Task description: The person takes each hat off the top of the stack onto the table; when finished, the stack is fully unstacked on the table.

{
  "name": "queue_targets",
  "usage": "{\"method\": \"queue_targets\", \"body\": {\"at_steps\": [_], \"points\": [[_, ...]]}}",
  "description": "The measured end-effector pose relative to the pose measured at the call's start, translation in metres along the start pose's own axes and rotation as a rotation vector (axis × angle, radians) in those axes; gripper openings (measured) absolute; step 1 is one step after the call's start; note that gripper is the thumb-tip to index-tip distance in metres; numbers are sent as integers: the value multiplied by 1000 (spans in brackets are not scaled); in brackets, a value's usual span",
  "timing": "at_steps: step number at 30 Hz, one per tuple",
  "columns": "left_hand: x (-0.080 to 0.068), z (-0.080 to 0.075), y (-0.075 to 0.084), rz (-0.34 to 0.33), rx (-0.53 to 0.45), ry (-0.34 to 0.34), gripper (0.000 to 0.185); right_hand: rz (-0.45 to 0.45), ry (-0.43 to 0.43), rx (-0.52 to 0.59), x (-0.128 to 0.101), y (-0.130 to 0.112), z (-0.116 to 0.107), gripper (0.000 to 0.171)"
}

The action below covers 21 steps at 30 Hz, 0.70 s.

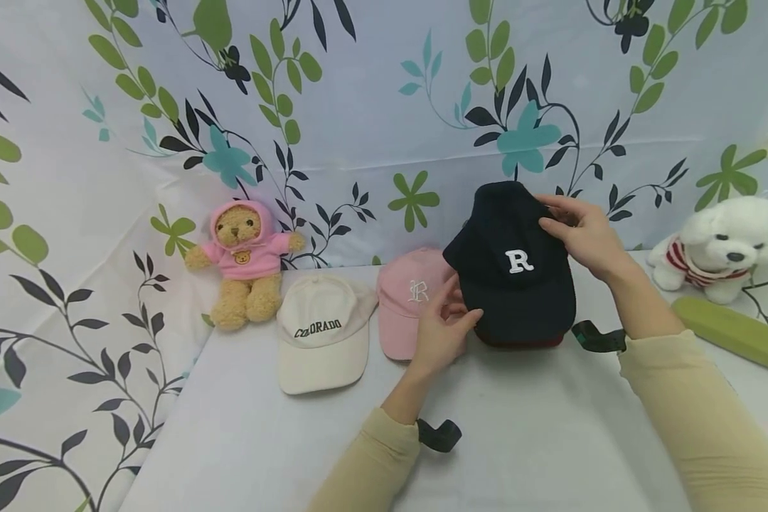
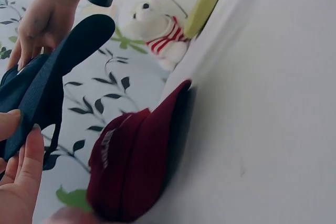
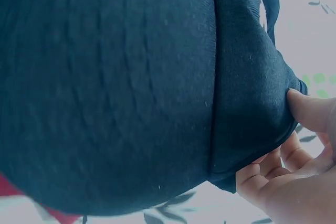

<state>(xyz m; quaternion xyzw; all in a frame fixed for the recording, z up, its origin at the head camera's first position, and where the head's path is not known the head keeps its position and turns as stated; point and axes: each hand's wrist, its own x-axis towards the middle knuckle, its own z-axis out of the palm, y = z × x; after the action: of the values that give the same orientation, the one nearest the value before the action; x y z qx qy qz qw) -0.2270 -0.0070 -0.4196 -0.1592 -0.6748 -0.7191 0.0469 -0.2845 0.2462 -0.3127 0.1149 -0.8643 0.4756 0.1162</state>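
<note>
A navy baseball cap [image 1: 518,284] with a white R is held up off the table, brim downward. My right hand [image 1: 582,235] pinches its upper right edge between thumb and fingers; the right wrist view shows this grip on the cap's fabric [image 3: 252,77]. At the lower left side, my left hand [image 1: 441,327] pinches the cap's edge, thumb in front. Behind the navy cap, a maroon cap [image 2: 131,166] rests on the table, mostly hidden in the head view. Left of it sits a pink cap [image 1: 400,327], partly covered by my left hand.
A cream COLORADO cap [image 1: 323,363] and a teddy bear [image 1: 246,263] in a pink hoodie are on the left. To the right are a white plush dog [image 1: 729,249] and a long green case [image 1: 736,334]. A leaf-patterned cloth [image 1: 358,107] hangs behind the white table [image 1: 518,441].
</note>
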Motion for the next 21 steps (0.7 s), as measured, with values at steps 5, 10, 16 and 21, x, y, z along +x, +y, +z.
{"method": "queue_targets", "body": {"at_steps": [5, 10, 16, 21], "points": [[5, 27, -8, -24, -29, -29, 67, 48, 33, -30, -5, 15, -19, 47], [10, 52, -15, -60, -64, -53, 66, 75, 51, -50, -9, 30, -36, 47], [11, 83, -23, -166, -102, -57, 66, 114, 45, -75, -15, 51, -54, 50], [11, 107, -27, -241, -123, -61, 65, 167, 62, -81, -21, 72, -68, 52]]}}
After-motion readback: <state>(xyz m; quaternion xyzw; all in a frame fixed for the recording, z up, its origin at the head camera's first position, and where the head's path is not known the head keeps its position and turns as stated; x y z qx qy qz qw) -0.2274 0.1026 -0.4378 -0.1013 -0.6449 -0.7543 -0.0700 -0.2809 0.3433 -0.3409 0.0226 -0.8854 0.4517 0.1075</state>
